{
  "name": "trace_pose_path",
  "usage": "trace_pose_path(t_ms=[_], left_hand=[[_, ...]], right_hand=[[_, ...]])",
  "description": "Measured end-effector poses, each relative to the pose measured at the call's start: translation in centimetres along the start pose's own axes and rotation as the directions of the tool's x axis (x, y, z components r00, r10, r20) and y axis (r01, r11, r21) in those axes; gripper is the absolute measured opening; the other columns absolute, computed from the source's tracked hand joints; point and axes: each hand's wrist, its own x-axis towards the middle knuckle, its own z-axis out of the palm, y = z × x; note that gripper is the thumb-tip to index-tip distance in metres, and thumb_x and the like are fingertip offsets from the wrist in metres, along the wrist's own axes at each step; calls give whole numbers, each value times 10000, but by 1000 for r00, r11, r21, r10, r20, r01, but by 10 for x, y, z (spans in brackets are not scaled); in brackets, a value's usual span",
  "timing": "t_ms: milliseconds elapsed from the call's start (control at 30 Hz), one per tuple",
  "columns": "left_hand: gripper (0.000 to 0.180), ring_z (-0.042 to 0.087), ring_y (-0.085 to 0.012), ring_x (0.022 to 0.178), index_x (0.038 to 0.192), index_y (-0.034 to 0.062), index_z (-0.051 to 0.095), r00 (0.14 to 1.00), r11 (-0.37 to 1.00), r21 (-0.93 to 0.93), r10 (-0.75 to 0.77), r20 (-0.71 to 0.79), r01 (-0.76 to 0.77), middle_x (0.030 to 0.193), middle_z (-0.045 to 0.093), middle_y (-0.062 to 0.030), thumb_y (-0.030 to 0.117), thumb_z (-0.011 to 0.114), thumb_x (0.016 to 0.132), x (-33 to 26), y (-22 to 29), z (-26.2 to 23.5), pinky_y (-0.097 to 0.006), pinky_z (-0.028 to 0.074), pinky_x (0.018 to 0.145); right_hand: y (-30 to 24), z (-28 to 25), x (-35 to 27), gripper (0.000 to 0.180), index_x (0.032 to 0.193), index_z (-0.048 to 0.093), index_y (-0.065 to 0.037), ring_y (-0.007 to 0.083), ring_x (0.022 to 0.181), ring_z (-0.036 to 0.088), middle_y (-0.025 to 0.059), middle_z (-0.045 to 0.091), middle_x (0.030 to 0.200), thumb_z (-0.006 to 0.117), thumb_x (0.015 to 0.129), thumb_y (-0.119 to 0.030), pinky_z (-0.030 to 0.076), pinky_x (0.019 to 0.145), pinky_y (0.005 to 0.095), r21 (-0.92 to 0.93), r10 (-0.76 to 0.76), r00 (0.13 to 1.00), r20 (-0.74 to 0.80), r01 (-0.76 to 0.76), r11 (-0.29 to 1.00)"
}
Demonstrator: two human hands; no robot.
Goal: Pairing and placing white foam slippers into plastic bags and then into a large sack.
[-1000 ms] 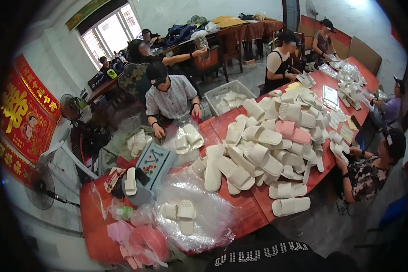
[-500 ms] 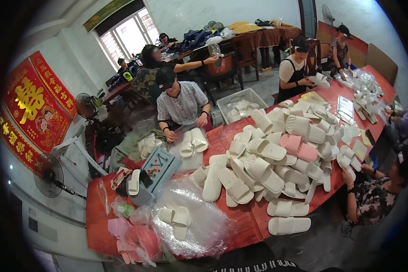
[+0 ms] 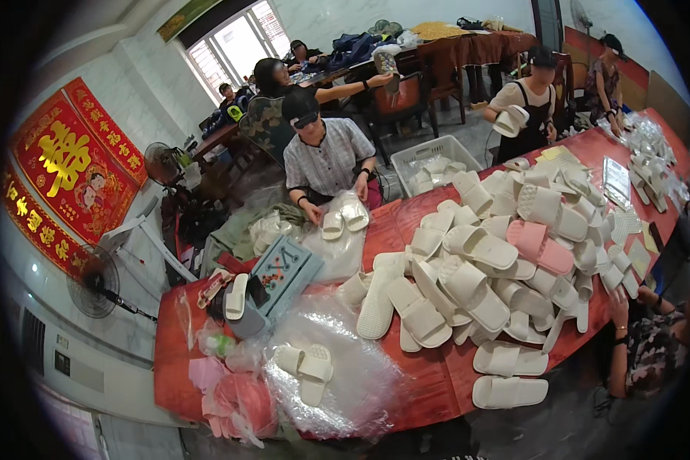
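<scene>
The wearer's left hand and right hand are both outside the view, so I cannot tell whether they stand wide, narrow or hold anything. Nearest the wearer, a pair of cream-white moulded slippers with ridged straps lies on a spread of clear, shiny plastic bags, one slipper partly overlapping the other, on a long red-painted wooden table. Right of it, two single cream-white open-toed slippers lie parallel at the near edge, just beside a big jumbled heap of cream-white slippers, with one salmon-pink slipper on top. Left of the bags sit a crumpled bundle of red and clear plastic and, farther back, a grey-blue plastic box with orange and red bits on its top. Across the table, a co-worker in a grey patterned shirt has both hands at a clear bag with two slippers. Behind the heap, a co-worker in dark overalls holds up a pale slipper. A white plastic crate with slippers inside stands beyond the table's far edge
</scene>
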Motion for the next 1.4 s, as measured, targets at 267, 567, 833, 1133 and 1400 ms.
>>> trace_pose_path(t_ms=[267,567,833,1133,1400], left_hand=[[298,533,-151,769,1057,32,567,997,999,40,22,68,-24,833,594,-46,229,512,840,91,-46,-29,-296,435,658],[298,534,-148,765,1059,33,567,993,999,50,-7,120,1,828,594,-44,226,516,837,124,-120,-13,-295,436,649],[298,535,-146,761,1061,34,567,992,997,65,36,117,-43,824,594,-42,223,521,835,126,-165,18,-293,436,642],[298,536,-144,756,1063,35,566,997,999,-38,16,-82,-19,819,594,-40,221,526,833,33,-246,80,-292,437,633],[338,549,-116,703,1168,89,495,903,886,-431,-315,-290,171,853,569,-21,187,521,845,-42,-86,57,-263,450,612]], right_hand=[[26,54,32,331,1015,549,-45,251,885,538,144,566,979,455,833,-305,436,727,359,-38,71,997,-11,-71,997],[51,134,22,345,1023,552,-42,262,913,535,154,565,996,452,830,-310,432,751,366,-71,147,988,47,-144,987],[50,178,-19,357,1030,554,-40,272,938,533,163,565,1011,450,828,-315,428,774,372,-149,167,984,55,-157,976],[27,193,-30,370,1038,557,-37,283,967,530,174,564,1027,448,826,-321,425,798,379,-322,82,968,236,-1,947],[-12,235,-53,383,1045,559,-34,293,992,528,183,564,1042,446,824,-325,421,820,385,-415,88,937,339,65,907]])
